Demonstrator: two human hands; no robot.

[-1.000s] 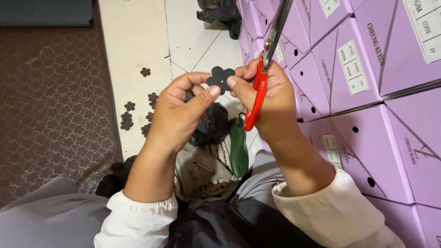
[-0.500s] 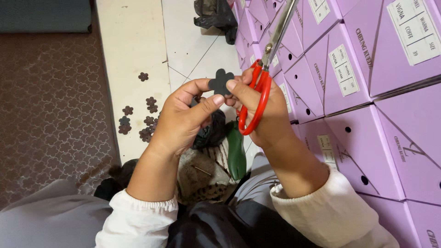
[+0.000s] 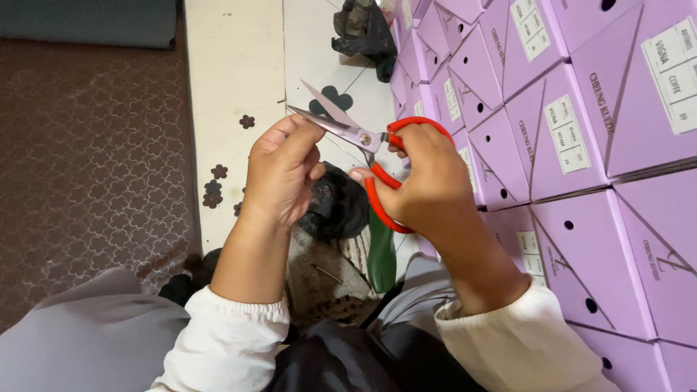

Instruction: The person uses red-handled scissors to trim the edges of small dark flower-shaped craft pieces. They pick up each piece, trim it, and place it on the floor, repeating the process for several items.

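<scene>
The scissors (image 3: 363,138), with red handles and steel blades, sit just above the middle of the view, blades parted and pointing toward 10 o'clock. The right hand (image 3: 428,181) holds them, its fingers closed through and around the red loops. At 9 o'clock from the scissors, the left hand (image 3: 283,174) is curled with thumb and fingers pressed together near the blade tips; whether it pinches anything there cannot be told, since the fingers hide the spot. Beyond the blades, at 12 o'clock, a dark flower-shaped cutout (image 3: 335,98) lies on the pale tiled floor (image 3: 232,72). More small dark flower pieces (image 3: 213,190) lie on the floor at 9 o'clock from the left hand, and a single one (image 3: 247,121) at 10 o'clock. Below the hands, at 6 o'clock, a dark bundle (image 3: 337,207) and a green object (image 3: 381,254) rest in the person's lap. Both wrists wear cream sleeves (image 3: 232,327). Stacked purple boxes (image 3: 581,145) fill the right side from 1 to 5 o'clock, with a black bag (image 3: 363,29) at 12 o'clock. A brown patterned mat (image 3: 87,167) covers the left side.
</scene>
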